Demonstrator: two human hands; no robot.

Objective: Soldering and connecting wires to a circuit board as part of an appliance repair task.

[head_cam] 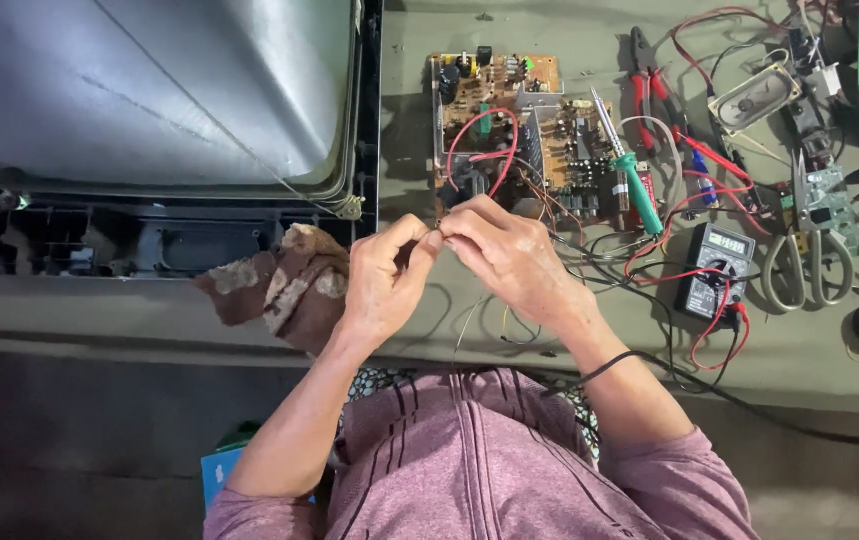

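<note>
In the head view, at centre frame, the left hand (381, 290) and right hand (509, 255) meet above the surface (809, 350), fingers pinched together on a thin wire (469, 325) (barely visible). Just above them lies a brown circuit board (509, 120); a multimeter (714, 270) sits right, a soldering iron (629, 170) between.

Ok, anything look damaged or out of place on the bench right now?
The cloth by the left hand looks torn and stained. The soldering iron lies directly on the circuit board. Loose wires tangle around the multimeter.
</note>
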